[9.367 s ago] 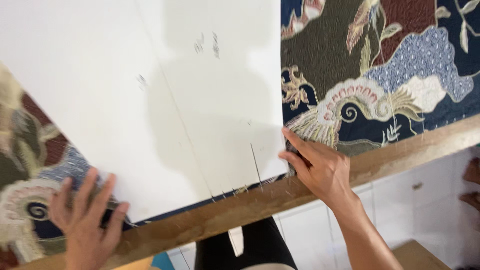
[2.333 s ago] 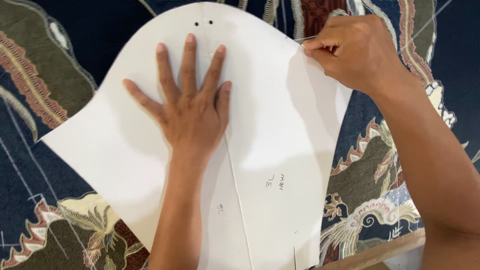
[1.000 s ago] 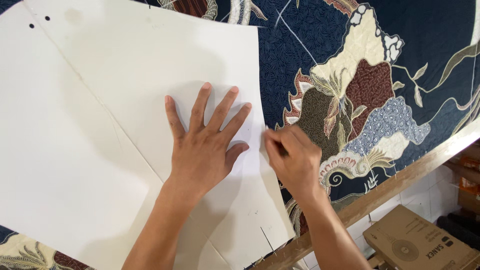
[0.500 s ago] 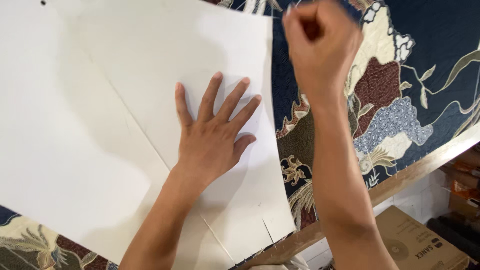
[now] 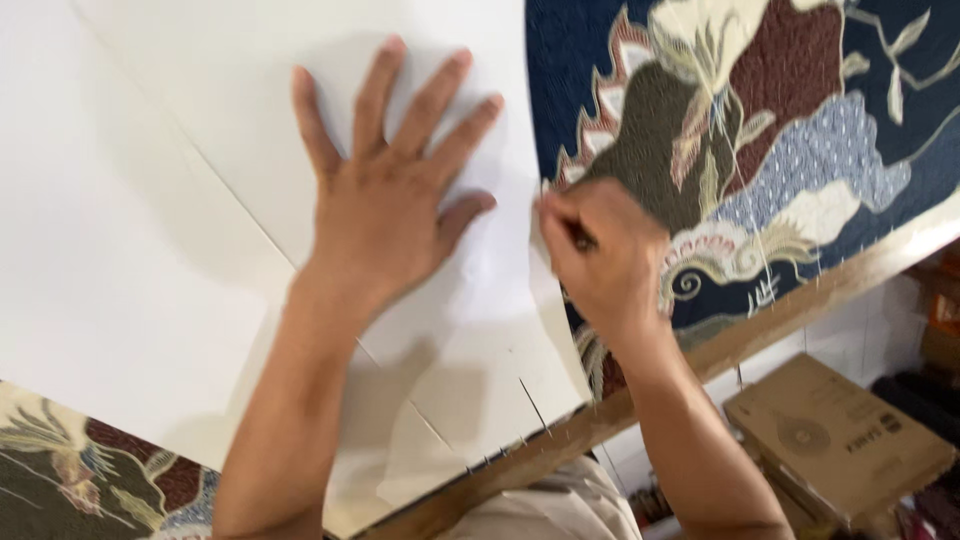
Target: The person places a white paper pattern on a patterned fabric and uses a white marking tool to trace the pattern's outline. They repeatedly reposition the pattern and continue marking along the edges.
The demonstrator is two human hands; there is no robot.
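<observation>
My left hand [image 5: 385,205] lies flat with fingers spread on a large white paper pattern [image 5: 150,200], pressing it onto dark blue patterned fabric [image 5: 780,130]. My right hand [image 5: 600,265] is closed in a fist at the paper's right edge, pinching a small dark marking tool whose tip touches the fabric beside the paper. The tool is mostly hidden in the fingers. A pencil line crosses the paper diagonally, and short notch marks sit near its lower edge.
A wooden table edge [image 5: 820,300] runs diagonally along the lower right. Below it, a brown cardboard box [image 5: 840,435] rests on a white tiled floor. More patterned fabric [image 5: 70,470] shows at the lower left, beneath the paper.
My right hand came down from the upper part of the paper's right edge to a spot lower on that edge. The left hand stayed flat on the paper.
</observation>
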